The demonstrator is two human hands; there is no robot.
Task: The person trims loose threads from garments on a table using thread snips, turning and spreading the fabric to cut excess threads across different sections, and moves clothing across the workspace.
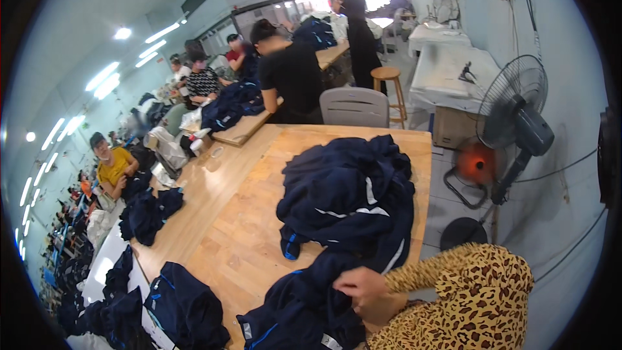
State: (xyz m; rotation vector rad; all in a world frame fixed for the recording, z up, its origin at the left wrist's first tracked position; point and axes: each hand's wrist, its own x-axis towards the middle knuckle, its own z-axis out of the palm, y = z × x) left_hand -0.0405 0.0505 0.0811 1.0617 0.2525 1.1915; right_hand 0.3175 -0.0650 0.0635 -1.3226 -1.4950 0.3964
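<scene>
A dark navy garment (301,308) with blue piping and small white labels lies bunched at the table's near edge. My right hand (360,283), in a leopard-print sleeve, is closed on its upper edge with the fingers curled into the cloth. Just below it, my left hand (383,312) rests close against the same garment; its fingers are hidden. Beyond my hands a large heap of navy garments (346,181) with white stripes touches this one.
A wooden table (227,240) carries more navy garments (184,308) at the near left. A standing fan (515,113), a glowing orange heater (476,163) and a grey chair (355,107) stand beyond the table's right and far edges. Several people work at tables farther off.
</scene>
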